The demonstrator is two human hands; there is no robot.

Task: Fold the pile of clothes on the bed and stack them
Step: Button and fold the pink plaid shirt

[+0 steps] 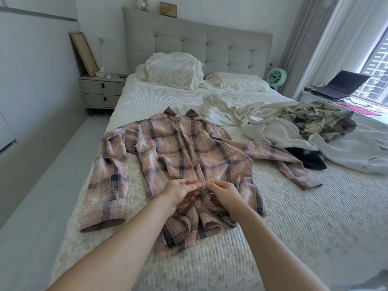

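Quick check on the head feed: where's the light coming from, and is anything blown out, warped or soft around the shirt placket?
Head view: daylight enters from the window at right, which is overexposed; wide-angle bending curves the bed edges and the forearms; the pink plaid shirt is evenly lit with no glare; the left hand and right hand pinching its placket look slightly soft, so buttons are hard to make out.

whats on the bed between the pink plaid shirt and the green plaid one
In the head view, crumpled white clothes lie between the pink plaid shirt and the green plaid shirt, with a black garment nearer the pink shirt's sleeve.
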